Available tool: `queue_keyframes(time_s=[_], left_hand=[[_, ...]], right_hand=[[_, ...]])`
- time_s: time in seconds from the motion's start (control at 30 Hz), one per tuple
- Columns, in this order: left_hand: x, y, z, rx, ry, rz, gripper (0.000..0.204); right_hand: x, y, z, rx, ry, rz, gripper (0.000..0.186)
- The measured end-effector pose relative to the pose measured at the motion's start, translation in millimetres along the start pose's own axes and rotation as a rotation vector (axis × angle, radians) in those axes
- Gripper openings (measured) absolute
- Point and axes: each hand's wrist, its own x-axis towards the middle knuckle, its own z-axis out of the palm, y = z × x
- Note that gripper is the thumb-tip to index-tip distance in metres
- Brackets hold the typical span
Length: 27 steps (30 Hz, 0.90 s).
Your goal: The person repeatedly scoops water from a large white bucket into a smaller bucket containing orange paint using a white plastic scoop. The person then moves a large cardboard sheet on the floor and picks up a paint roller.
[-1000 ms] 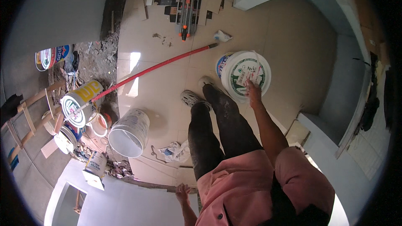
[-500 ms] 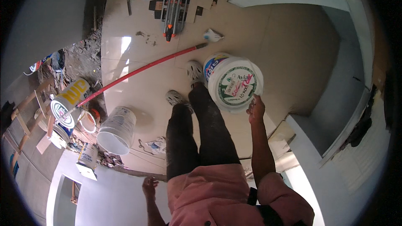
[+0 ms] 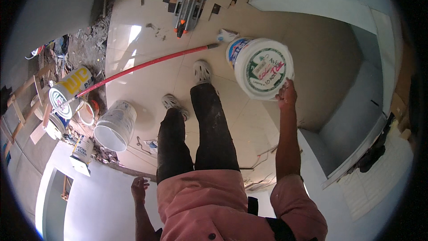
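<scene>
At the right, my right hand (image 3: 287, 93) is closed at the lid edge of a white plastic bucket (image 3: 248, 79). Its round lid (image 3: 267, 72) has a green ring and red handwriting, and faces up toward me. Coloured print wraps the bucket's far side; its base is hidden, so I cannot tell whether it touches the floor. My left hand (image 3: 140, 188) hangs low at my left side, fingers loosely bent and apart, with nothing evident in it.
A long red pole (image 3: 147, 68) slants from a yellow-and-white bucket (image 3: 73, 87) across the tiles beyond my feet. An empty white bucket (image 3: 117, 125) lies to my left. Farther ahead rests a tile cutter (image 3: 191, 4), with a small crumpled bag (image 3: 227, 35) nearer. Rubble (image 3: 94, 40) lines the left.
My right hand and the lidded bucket have moved to the right and slightly farther ahead. My feet and the view have shifted with a step. The left hand still hangs down.
</scene>
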Motion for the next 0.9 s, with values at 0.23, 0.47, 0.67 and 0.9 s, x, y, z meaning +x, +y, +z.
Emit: queue_keyframes(time_s=[0.23, 0.47, 0.67, 0.9], left_hand=[[-3, -37, 6, -0.057, 0.013, -0.008, 0.028], [-2, -87, 40, -0.256, -0.009, -0.145, 0.016], [13, -130, 70, -0.338, 0.018, -0.129, 0.016], [49, -137, 54, -0.089, 0.055, -0.011, 0.04]], right_hand=[[16, -45, 38, -0.03, 0.118, -0.176, 0.024], [55, -76, 31, -0.086, -0.04, -0.128, 0.019], [64, -67, 40, -1.04, 0.303, -0.815, 0.054], [-58, 117, 238, -1.471, -0.261, -1.145, 0.044]])
